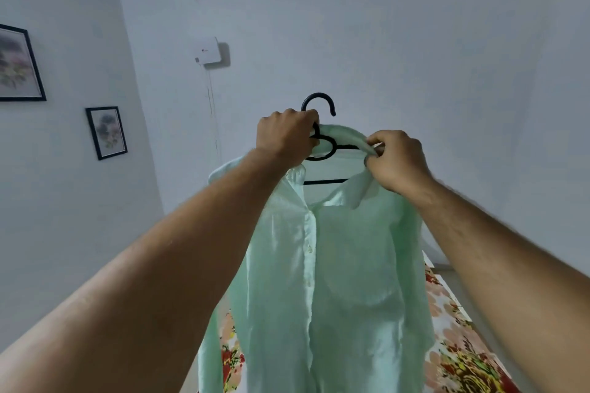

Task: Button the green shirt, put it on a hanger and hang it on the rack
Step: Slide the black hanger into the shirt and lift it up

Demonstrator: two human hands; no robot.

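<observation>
The shirt point(351, 281) is a plain, pale mint green, and the buttons point(309, 250) down its front are a whitish tone close to the cloth. The hanger point(319, 99) is black. The wall point(415, 41) is a pale bluish white. The larger picture point(19, 62) and the smaller picture point(107, 132) both have black frames around blurred floral prints in pink, green and dark grey on a light ground. The wall box point(207, 50) is white with a small red mark. The bedspread point(459, 354) carries a floral pattern of red, yellow and peach blooms on cream.
</observation>
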